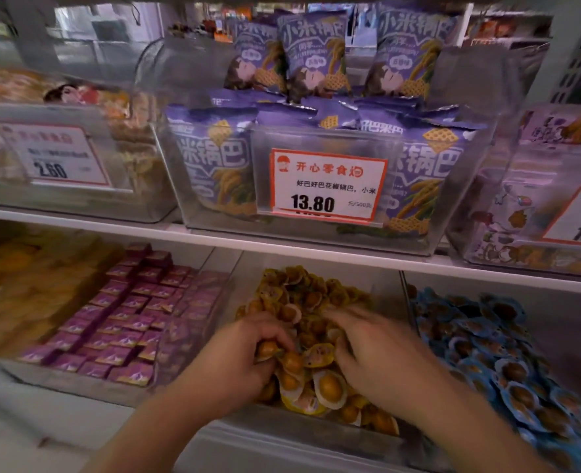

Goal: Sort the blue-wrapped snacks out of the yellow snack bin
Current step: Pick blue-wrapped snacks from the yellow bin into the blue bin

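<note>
Item 1. Left hand (244, 356): nearest, at the front of the middle bin; fingers curled in a narrow grip round a small handful of yellow-wrapped round snacks (316, 356).

Item 2. Right hand (374, 353): beside the left, lying across the same heap; fingers blurred, spread fairly flat on the snacks. Grip appears wide, holding nothing that can be made out.

Item 3. Clear plastic bin of yellow-wrapped snacks (316, 435): lower shelf, centre; heaped full. No blue-wrapped snack shows on the surface of the heap; any strays are presumably buried.

Item 4. Clear bin of blue-wrapped round snacks (487, 346): just beside, to the right; the likely destination for strays.

Item 5. Bin of small purple square packets (121, 319): to the left, in rows. Further left, a bin of blurred orange-yellow packs (26, 285).

Item 6. White shelf edge (214, 237) above, carrying a clear bin of purple snack bags (207, 158) with a red-bordered white price tag (326, 184) reading 13.80; other bins flank it.

Step in hand, as judged: searching, raking through the yellow heap. Next move calls for parting the heap deeper until blue wrapping shows, then pinching that piece alone and carrying it right.
</note>
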